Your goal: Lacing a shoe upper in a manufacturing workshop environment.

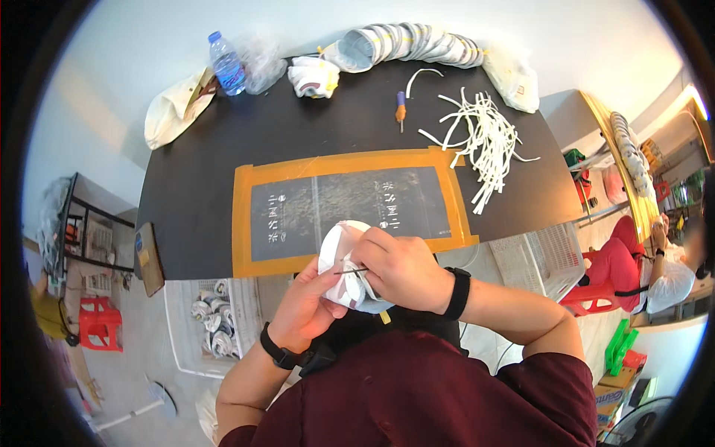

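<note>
Close to my chest, at the table's near edge, my left hand (307,302) cups a white cup-shaped mask (337,253) from below. My right hand (398,268) lies over the top of the mask and pinches a thin dark metal pin (348,272) against it. Both wrists wear black bands. A pile of white elastic strips (480,138) lies on the black table (223,171) to the far right. At the back, a long stack of nested white masks (413,41) lies on its side.
An orange-taped dark mat (350,205) covers the table's middle. An orange-handled screwdriver (401,108), a water bottle (226,63), plastic bags and a single mask (314,77) lie at the back. A bin of masks (216,320) stands on the floor to the left. Another person in red (633,268) sits at right.
</note>
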Motion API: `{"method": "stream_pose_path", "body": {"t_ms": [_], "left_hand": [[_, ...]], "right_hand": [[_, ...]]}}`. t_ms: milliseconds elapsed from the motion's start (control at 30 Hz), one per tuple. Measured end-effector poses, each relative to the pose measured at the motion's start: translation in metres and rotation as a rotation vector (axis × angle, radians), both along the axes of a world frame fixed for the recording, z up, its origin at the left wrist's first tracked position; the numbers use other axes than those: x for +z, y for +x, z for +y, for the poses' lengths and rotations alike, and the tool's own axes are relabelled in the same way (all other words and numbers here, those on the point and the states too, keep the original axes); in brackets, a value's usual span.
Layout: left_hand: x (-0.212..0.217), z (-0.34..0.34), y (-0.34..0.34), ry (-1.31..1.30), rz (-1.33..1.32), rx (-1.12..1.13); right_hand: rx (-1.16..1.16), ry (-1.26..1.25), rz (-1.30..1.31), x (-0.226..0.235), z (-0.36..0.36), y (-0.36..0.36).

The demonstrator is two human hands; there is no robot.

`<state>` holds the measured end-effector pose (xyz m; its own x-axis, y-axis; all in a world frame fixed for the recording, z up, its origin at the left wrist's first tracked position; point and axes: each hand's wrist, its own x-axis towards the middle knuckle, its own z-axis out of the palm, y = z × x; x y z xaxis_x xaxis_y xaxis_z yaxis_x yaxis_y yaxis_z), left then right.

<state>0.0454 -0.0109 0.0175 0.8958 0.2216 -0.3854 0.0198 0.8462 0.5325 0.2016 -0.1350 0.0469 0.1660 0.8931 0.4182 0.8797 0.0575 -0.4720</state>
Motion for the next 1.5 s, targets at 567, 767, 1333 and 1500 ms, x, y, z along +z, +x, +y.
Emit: {"method": "stream_pose_path", "body": {"t_ms": [567,767,1333,1500], "left_hand": [[0.004,0.034,-0.021,0.079,-0.113,0.011],[0.009,0.023,-0.027,0.294,-0.022,0.176],[0.013,0.003,-0.024,0.408,-0.069,0.283],[0.015,0.001,-0.022,0.451,-0.055,0.294]], "right_hand": [[0.256,0.119,0.272,0.022,0.017,0.018],[-0.106,-0.03,0.77,0.013,0.002,0.03],[0.015,-0.187,1.14,-0.005,-0.02,0.017],[0.008,-0.157,1.101,-0.003,-0.02,0.017]]}}
